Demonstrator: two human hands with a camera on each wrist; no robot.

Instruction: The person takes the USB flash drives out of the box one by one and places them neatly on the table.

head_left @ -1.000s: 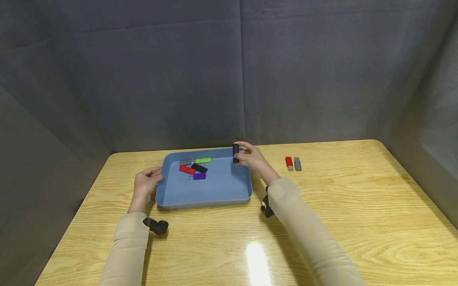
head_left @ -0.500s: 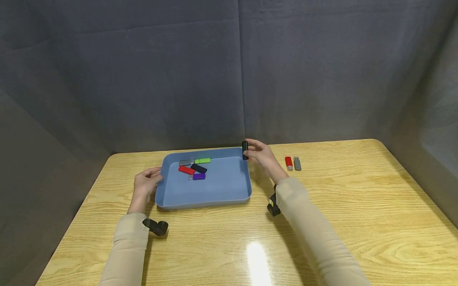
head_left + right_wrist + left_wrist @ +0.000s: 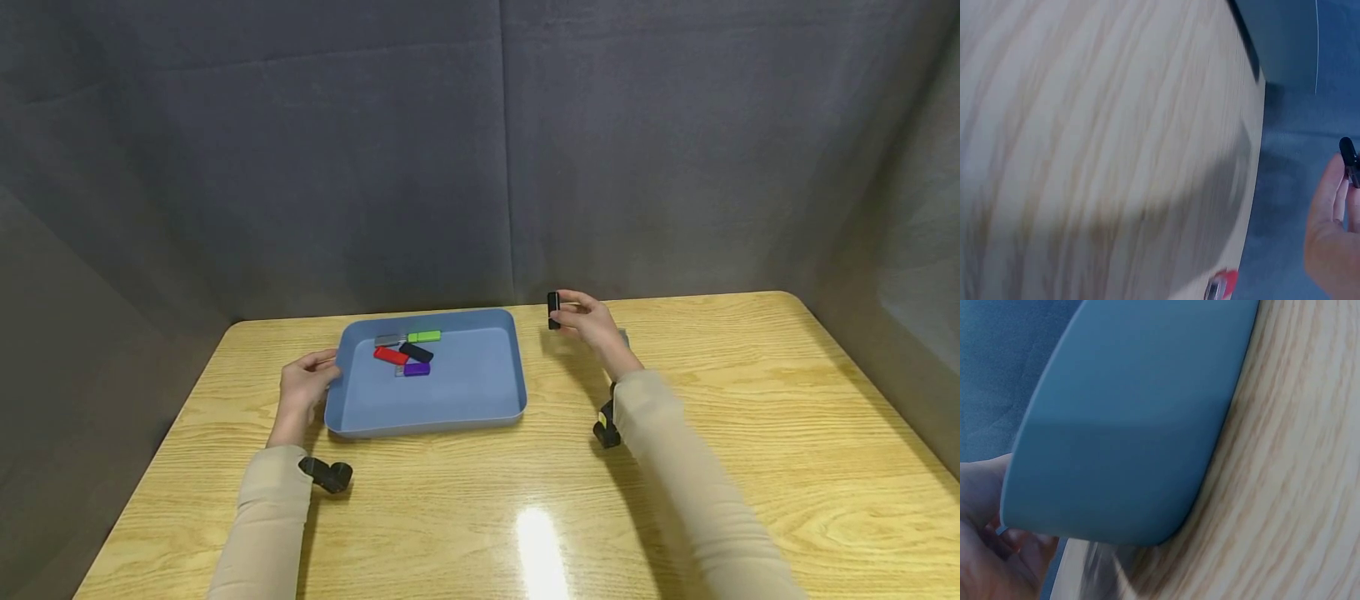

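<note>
A black USB stick stands upright between the fingertips and thumb of my right hand, held above the table right of the tray. In the right wrist view the stick shows only partly at the frame's edge. My left hand grips the left wall of a shallow blue tray, thumb at the rim. Its other fingers are partly hidden by the tray wall. Inside lie a green USB stick, a grey one, a red one, a black one and a purple one.
On the table, a grey USB stick peeks out behind my right hand. A red USB stick shows at the bottom of the right wrist view. A dark curtain hangs behind the wooden table.
My right hand has moved right with the black USB stick, from over the tray's back right corner to beyond it, now covering the red stick. My left hand and the tray have stayed put.
</note>
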